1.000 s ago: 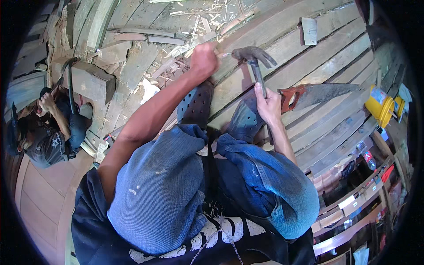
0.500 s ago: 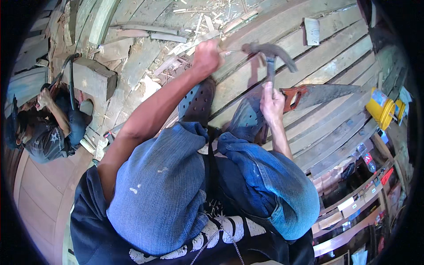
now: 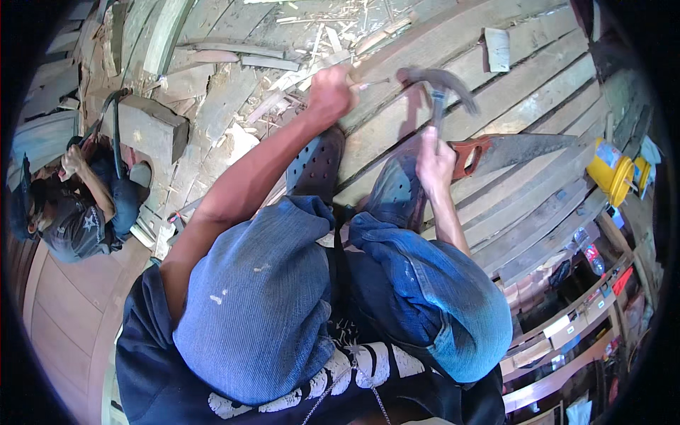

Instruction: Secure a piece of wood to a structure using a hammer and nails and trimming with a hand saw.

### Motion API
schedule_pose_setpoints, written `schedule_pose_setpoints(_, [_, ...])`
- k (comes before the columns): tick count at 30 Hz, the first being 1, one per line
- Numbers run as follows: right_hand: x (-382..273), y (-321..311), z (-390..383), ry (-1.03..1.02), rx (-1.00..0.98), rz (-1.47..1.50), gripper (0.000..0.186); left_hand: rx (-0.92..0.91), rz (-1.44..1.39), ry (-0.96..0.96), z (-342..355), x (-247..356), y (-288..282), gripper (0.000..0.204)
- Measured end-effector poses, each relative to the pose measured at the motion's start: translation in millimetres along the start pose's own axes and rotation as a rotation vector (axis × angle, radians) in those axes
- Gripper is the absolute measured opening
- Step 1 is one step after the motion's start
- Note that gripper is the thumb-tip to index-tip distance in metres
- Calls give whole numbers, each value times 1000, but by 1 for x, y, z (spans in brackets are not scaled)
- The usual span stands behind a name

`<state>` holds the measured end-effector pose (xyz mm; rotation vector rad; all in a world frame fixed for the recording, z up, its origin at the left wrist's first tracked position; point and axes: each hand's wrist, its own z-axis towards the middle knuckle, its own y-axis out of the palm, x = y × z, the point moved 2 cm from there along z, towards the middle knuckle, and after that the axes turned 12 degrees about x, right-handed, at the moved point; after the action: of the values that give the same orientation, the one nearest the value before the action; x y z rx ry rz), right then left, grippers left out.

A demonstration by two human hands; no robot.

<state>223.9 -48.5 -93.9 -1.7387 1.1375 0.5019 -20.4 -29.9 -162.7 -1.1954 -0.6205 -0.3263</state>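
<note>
I squat on wooden planks (image 3: 453, 42) with my jeans-clad knees low in the picture. My left hand (image 3: 330, 93) is closed around a thin metal spike or nail (image 3: 370, 83) held against a plank. My right hand (image 3: 433, 159) grips the handle of a claw hammer (image 3: 440, 83), whose head is raised just right of the nail. My dark perforated sandals (image 3: 316, 164) rest on the planks below my hands.
A handsaw (image 3: 510, 150) with an orange handle lies on the planks right of my right hand. Yellow containers (image 3: 610, 173) stand at the right. Wood scraps and shavings (image 3: 283, 42) litter the far side. Another person (image 3: 78, 205) crouches at the left by a wooden block (image 3: 149, 127).
The hammer has risen and swung to the right, away from the nail. My left hand stays on the nail. The person at the left has shifted slightly.
</note>
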Motion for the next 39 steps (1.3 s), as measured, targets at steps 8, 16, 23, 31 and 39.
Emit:
schedule_pose_setpoints(8, [5, -5, -2, 96, 1, 173, 48, -38, 9, -78, 1, 4, -3, 33])
schedule_pose_setpoints(16, [-18, -1, -8, -61, -38, -73, 45, -27, -8, -62, 0, 2, -5, 18])
schedule_pose_setpoints(23, [-15, 7, -6, -54, -97, -178, 50, -63, 50, -163, 1, 6, -12, 29])
schedule_pose_setpoints(31, [3, 4, -1, 202, -118, 81, 48, -386, -7, -357, 12, 5, -11, 31])
schedule_pose_setpoints(39, [-10, 0, -3, 258, -112, 249, 49, -344, -3, -242, 9, -1, -8, 27])
